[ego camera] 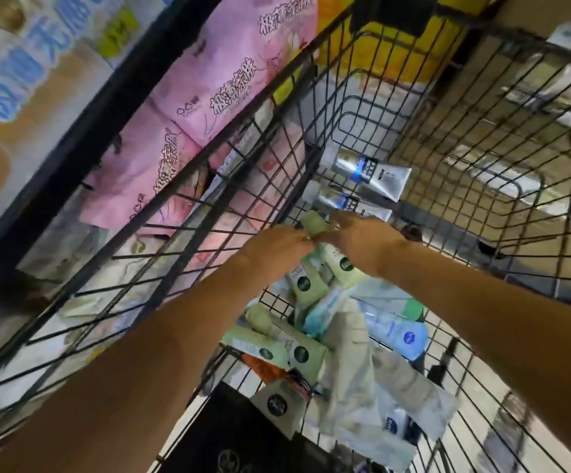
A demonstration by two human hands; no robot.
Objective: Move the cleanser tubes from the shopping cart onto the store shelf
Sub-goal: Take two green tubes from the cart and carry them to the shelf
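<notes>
Both my hands reach into the black wire shopping cart. My left hand and right hand meet over a bunch of pale green plastic cleanser tubes, fingers curled round them, inside the cart. Two silver tubes with blue bands lie flat beyond my fingers. Nearer me lie about three more pale green tubes with round dark green labels, writing too blurred to read, and one soft blue pouch with a round dark blue logo. Three pink soft packs printed with Chinese characters sit on the store shelf beside the cart
</notes>
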